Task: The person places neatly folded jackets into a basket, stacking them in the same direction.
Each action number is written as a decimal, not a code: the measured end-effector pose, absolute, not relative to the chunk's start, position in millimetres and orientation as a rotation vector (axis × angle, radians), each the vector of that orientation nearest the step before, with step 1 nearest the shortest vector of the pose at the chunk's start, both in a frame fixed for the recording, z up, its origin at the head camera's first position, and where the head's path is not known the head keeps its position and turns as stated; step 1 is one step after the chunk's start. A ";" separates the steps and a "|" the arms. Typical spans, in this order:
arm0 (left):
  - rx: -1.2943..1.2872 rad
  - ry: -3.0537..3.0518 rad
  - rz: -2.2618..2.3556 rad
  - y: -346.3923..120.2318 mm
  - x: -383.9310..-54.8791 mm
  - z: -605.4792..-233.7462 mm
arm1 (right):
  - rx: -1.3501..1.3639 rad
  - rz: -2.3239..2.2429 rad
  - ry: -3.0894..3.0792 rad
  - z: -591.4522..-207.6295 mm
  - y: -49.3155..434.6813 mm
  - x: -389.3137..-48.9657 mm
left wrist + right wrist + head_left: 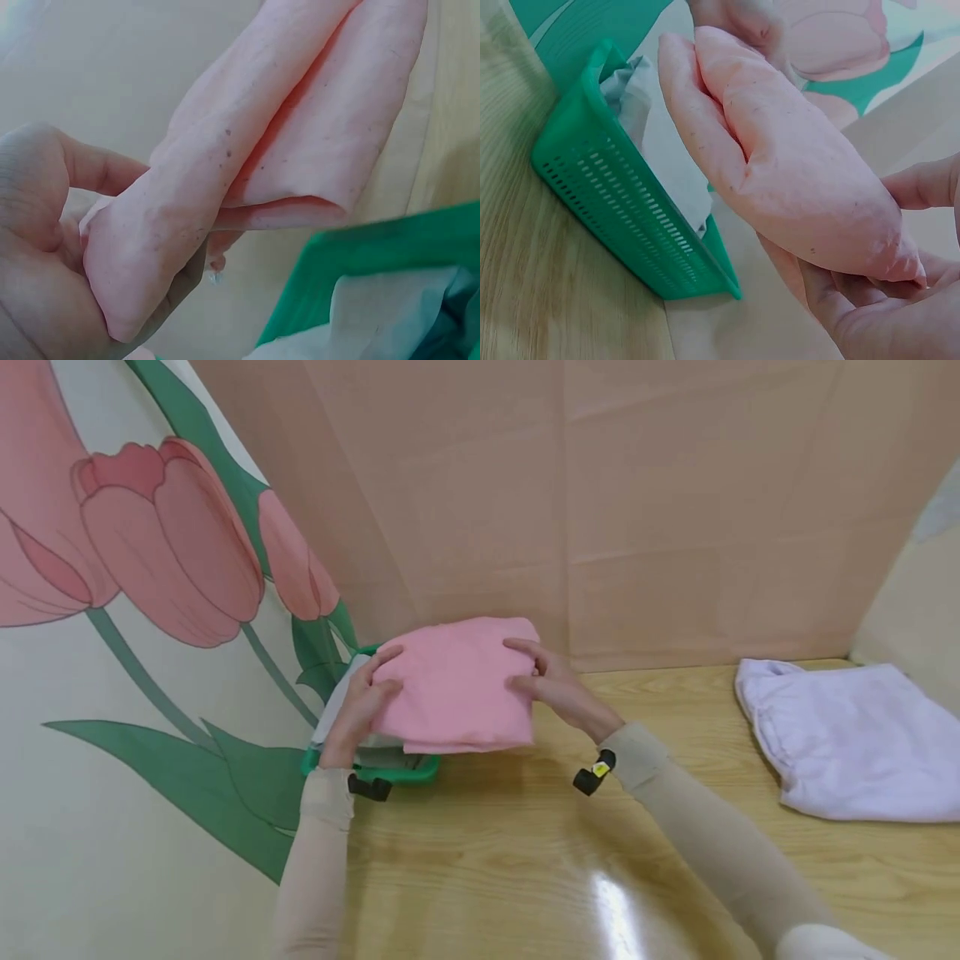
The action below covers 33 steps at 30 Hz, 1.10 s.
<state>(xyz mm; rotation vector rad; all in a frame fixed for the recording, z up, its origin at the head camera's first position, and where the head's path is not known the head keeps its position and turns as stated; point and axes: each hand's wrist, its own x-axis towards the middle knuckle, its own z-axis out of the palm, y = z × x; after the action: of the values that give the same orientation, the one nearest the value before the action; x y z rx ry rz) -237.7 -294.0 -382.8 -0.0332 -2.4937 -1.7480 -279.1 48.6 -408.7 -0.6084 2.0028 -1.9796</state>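
Note:
A folded pink cloth is held up between both hands, overlapping a green basket in the head view. My left hand grips its left end, thumb on the upper face and fingers wrapped underneath. At the other end my right hand pinches the cloth between thumb and fingers. Seen from the right wrist, the pink cloth is a thick folded bundle, raised beside the perforated basket. Inside that basket lies pale grey fabric. The left wrist view shows the folded layers of the cloth above the basket's rim.
A folded pale lavender garment lies on the wood-grain surface at the right. On the left stands a wall painted with tulips. A brownish-pink panel closes off the back.

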 end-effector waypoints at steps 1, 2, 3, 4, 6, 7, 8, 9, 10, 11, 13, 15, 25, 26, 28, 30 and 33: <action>-0.021 -2.496 -1.749 -297.5 -238.6 -381.5 | -0.616 -1.977 2.011 -408.1 45.4 -280.5; -0.010 -2.497 -1.745 -300.4 -239.4 -380.2 | -0.623 -1.973 2.015 -407.7 42.5 -281.9; -0.007 -2.497 -1.734 -303.3 -240.3 -379.1 | -0.628 -1.972 2.019 -407.6 39.5 -283.6; -0.009 -2.491 -1.734 -305.6 -240.4 -377.6 | -0.632 -1.970 2.020 -407.1 36.9 -284.5; -0.013 -2.482 -1.725 -309.6 -241.1 -374.6 | -0.636 -1.975 2.001 -406.2 31.7 -286.6; -0.018 -2.477 -1.719 -311.7 -241.7 -373.1 | -0.638 -1.978 1.996 -405.4 29.1 -287.5; -0.022 -2.472 -1.709 -314.1 -242.4 -371.7 | -0.639 -1.977 1.993 -404.6 26.2 -288.6; -0.020 -2.471 -1.700 -316.4 -242.7 -370.1 | -0.645 -1.975 1.993 -403.8 23.1 -289.8; -0.019 -2.465 -1.698 -318.6 -242.9 -368.3 | -0.649 -1.969 1.992 -402.8 20.0 -290.9; -0.018 -2.461 -1.689 -320.9 -243.4 -366.5 | -0.653 -1.966 1.990 -401.6 16.7 -292.2; -0.013 -2.463 -1.677 -326.1 -243.9 -362.7 | -0.656 -1.959 1.998 -399.3 9.9 -295.0; -0.007 -2.471 -1.664 -331.3 -244.4 -359.1 | -0.659 -1.958 2.000 -397.1 3.0 -298.0; 0.074 -2.507 -1.609 -362.9 -243.6 -354.0 | -0.676 -1.928 2.000 -392.1 -34.5 -304.8; 0.088 -2.511 -1.597 -366.1 -243.0 -354.0 | -0.678 -1.927 1.998 -392.8 -38.8 -305.3; 0.108 -2.521 -1.572 -373.2 -242.9 -354.2 | -0.677 -1.924 1.995 -394.1 -47.8 -305.6; 0.114 -2.522 -1.557 -379.1 -243.7 -353.9 | -0.674 -1.925 1.994 -395.5 -56.2 -306.6; 0.120 -2.521 -1.552 -387.1 -244.7 -352.1 | -0.655 -1.932 1.997 -397.2 -68.1 -308.1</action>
<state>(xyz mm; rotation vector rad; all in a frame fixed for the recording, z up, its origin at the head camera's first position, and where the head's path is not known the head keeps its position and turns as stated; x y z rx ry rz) -244.7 -387.1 -352.1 0.1196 -2.5206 -1.5521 -308.1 -68.1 -397.2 -0.6552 1.9967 -1.9318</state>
